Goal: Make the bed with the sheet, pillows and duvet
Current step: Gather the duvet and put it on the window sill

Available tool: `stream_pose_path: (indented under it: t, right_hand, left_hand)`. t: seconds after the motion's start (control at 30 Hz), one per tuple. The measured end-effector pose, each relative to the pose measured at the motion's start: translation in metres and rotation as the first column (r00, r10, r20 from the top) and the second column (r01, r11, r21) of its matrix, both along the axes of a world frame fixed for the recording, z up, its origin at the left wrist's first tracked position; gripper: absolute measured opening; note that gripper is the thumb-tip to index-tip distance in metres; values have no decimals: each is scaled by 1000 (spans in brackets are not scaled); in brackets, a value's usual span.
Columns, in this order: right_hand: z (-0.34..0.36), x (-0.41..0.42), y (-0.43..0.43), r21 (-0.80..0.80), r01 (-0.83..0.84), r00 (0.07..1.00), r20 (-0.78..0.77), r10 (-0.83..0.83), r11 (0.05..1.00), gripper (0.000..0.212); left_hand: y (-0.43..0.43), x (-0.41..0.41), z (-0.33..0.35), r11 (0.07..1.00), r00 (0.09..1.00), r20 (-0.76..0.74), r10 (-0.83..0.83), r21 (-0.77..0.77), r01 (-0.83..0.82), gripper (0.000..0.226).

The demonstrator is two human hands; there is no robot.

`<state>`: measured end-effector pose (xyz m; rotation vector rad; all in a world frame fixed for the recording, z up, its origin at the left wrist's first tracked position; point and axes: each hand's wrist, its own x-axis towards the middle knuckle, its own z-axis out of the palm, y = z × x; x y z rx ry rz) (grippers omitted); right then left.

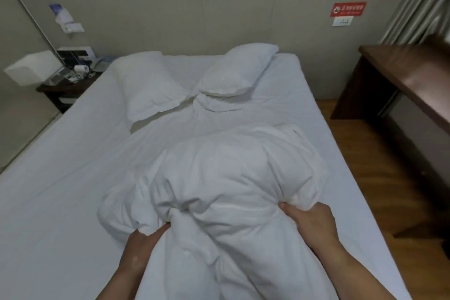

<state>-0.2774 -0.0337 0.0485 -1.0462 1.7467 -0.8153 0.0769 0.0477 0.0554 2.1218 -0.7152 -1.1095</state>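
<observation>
Duvet [226, 173] bunched at the bed's foot end on the sheet [60, 178], gripped by left hand [143, 238] and right hand [309, 221], fingers curled into its folds. Pillows [151, 87] lie askew at the head. Spreading appears under way; next, the duvet likely needs drawing flat toward the pillows.

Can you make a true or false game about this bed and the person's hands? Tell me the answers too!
1. The left hand and right hand both grip the duvet. True.
2. The duvet is spread flat over the whole bed. False: it is bunched in a heap, with bare sheet around it.
3. Two pillows lie at the head of the bed. True.
4. The pillows are stacked one on top of the other. False: they lie side by side, slanted toward each other.
5. A red sign hangs on the wall above a wall socket. True.
</observation>
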Motion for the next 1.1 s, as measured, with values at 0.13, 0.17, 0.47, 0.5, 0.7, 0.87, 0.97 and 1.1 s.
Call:
stream_pose_path:
  t: [0.13,0.17,0.47,0.5,0.7,0.87,0.97,1.1]
  right_hand:
    - [63,-40,68,-97,8,998,63,-2,995,43]
    - [76,-51,82,-108,16,997,73,-9,994,46]
    - [134,-134,141,-156,76,995,68,-66,985,57]
    - [130,-138,139,-131,65,996,74,-55,989,56]
    - [57,-131,120,43,-20,998,-58,23,999,58]
    - [-21,-110,120,234,-82,961,-240,139,969,68]
    - [-42,-78,111,245,-112,959,-228,170,963,72]
    - [-44,-71,114,165,-194,974,-86,210,967,82]
  left_hand:
    - [59,-63,53,989,991,136,-17,-146,37,7]
    - [69,-82,65,983,975,202,-90,-139,120,7]
    - [111,-179,132,926,933,220,-286,-185,328,73]
    - [110,-178,128,941,959,142,-244,-206,270,67]
    - [100,-152,74,999,999,20,-41,16,40,103]
    - [55,-132,78,973,892,439,-108,-137,185,91]
    - [-15,-166,81,741,663,575,-480,-139,657,81]
    - [-111,-192,25,513,255,539,-803,407,756,101]
